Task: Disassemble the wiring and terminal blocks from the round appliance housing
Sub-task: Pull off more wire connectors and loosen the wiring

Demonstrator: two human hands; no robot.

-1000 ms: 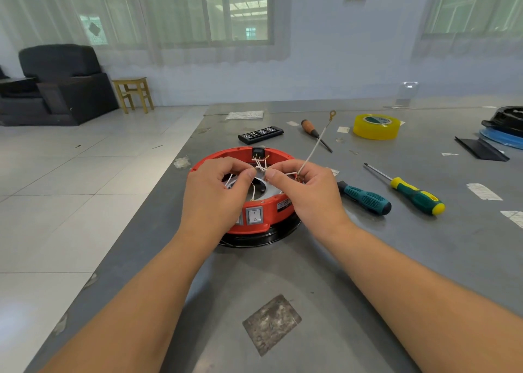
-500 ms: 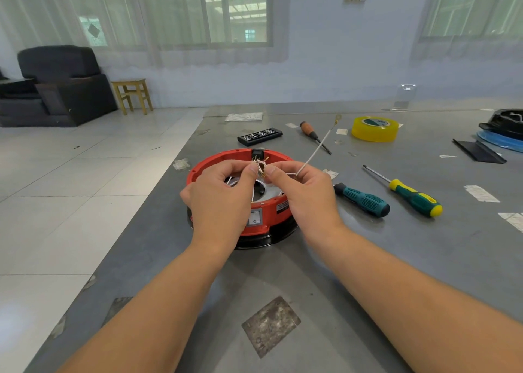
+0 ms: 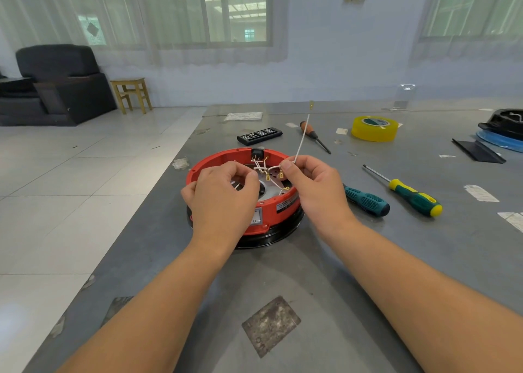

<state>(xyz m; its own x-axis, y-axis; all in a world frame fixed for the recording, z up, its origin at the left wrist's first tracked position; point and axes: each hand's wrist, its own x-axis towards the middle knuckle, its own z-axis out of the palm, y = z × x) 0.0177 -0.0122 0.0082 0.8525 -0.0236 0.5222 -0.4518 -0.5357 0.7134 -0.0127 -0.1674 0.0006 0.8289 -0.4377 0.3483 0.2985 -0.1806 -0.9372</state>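
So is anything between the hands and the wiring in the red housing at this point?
Nothing visible. Both the left hand and the right hand are already on the white wires above the open red housing. The right hand pinches one wire that sticks up freely. The screwdrivers lie off to the side.

Bright daylight from curtained windows (image 3: 215, 13), soft shadows, sharp focus, wide-angle bending at edges
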